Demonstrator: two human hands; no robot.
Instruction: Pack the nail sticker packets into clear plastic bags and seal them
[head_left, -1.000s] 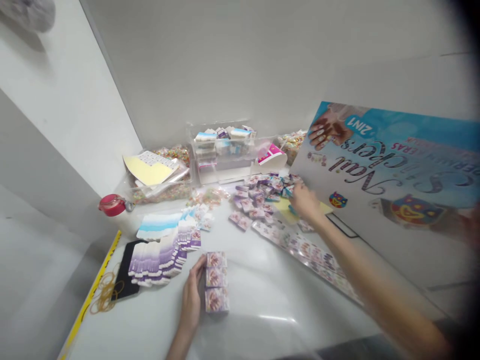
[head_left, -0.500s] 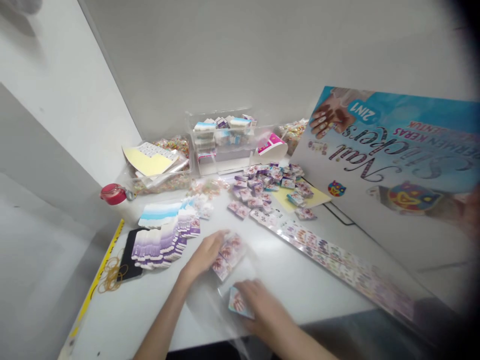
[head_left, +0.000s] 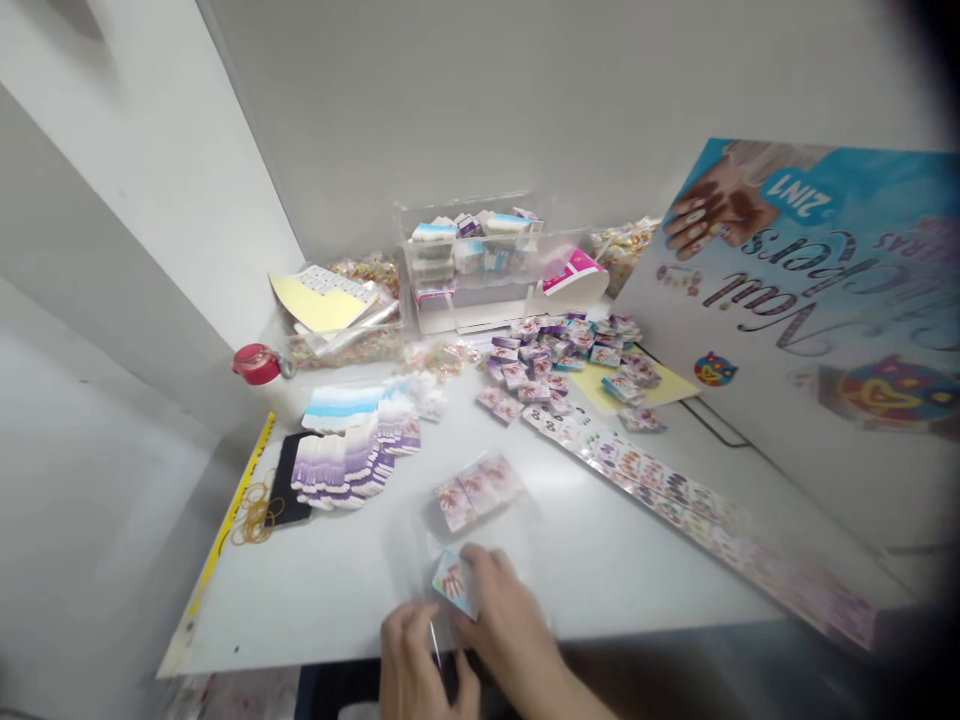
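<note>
My right hand (head_left: pixel 510 620) pinches a small light-blue box (head_left: pixel 452 580) printed with a picture of a hand, over the near part of the table. Beside it, at the table's front edge, the curled fingers of my left hand (head_left: pixel 420 650) hold the edge of a clear plastic bag (head_left: pixel 431 535). The bag is blurred and its outline is hard to make out. A flat block of pink-and-white printed boxes (head_left: pixel 480 490) lies just beyond my hands, seemingly inside the bag.
Fanned purple and blue cards (head_left: pixel 341 465) lie left, near rubber bands (head_left: pixel 256 515) and a red-lidded bottle (head_left: pixel 256 365). A pile of small boxes (head_left: pixel 536 365) sits at centre back, before a clear bin (head_left: pixel 472 300). A sticker strip (head_left: pixel 667 500) and large printed board (head_left: pixel 810 290) stretch right.
My left hand has left the pink boxes and come back to the table's front edge beside my right hand. The right hand still holds the blue box. The view has shifted slightly.
</note>
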